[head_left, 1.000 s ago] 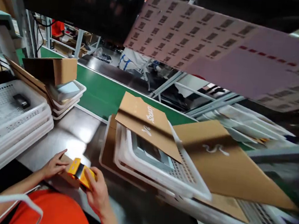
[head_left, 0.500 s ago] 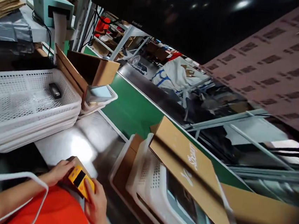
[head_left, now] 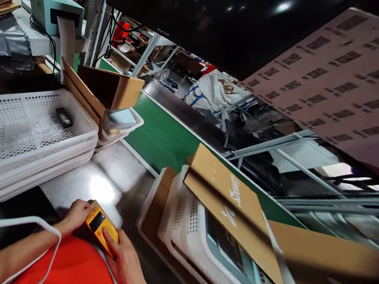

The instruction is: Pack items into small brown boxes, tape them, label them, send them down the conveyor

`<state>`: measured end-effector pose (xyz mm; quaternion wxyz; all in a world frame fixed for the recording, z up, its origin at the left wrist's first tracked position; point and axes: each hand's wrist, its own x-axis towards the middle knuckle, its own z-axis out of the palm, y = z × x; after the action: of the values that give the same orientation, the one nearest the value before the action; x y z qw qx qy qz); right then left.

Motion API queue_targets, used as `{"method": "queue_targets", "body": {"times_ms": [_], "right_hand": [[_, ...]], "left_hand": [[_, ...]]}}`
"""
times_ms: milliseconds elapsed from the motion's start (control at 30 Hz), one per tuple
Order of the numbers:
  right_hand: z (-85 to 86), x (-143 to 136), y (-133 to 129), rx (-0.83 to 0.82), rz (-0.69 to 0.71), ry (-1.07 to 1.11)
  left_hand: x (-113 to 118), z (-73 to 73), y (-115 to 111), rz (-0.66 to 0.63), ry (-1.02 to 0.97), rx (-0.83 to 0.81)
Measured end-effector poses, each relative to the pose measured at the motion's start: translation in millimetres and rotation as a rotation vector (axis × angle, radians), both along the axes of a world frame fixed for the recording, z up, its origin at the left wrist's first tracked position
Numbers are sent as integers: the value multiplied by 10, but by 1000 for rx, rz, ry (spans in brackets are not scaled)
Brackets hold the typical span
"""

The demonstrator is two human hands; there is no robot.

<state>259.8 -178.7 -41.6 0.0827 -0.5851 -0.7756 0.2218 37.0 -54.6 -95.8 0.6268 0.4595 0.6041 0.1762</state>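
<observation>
Close to my body I hold a small yellow box with a dark rectangular panel on its top face. My left hand grips its left end, fingers curled around the edge. At the other end, my right hand is wrapped around the box, the thumb lying on the top face. The box is tilted, and its underside is hidden. Beyond it lies the shiny metal tabletop. A white cable loops across in front of my left forearm.
Stacked white baskets stand left, the top one holding a black object and clear plastic. Behind them, an open carton sits on another basket. At right, tilted white baskets carry a cardboard piece. A dark screen hangs overhead.
The view has shifted slightly, moving the baskets and screen a little left in the picture. Both hands keep hold of the yellow box, whose dark panel now shows more clearly.
</observation>
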Motion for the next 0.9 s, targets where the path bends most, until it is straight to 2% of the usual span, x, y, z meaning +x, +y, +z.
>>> {"method": "queue_targets", "body": {"times_ms": [133,300,600,767,900], "right_hand": [[113,17,-2,-151,-68,-133],[111,-54,42,-184,-80,-212],[171,-164,176,-211,-115,-221],[107,-162,145,-150,-124,-193],[135,-173,151,-162,-107,-187]], "left_hand": [[-75,-98,219,-10,91,77],[-201,-217,361,-74,176,98],[-138,-464,151,-294,345,246],[-107,-425,264,-403,435,245],[76,-325,375,-416,410,252]]}}
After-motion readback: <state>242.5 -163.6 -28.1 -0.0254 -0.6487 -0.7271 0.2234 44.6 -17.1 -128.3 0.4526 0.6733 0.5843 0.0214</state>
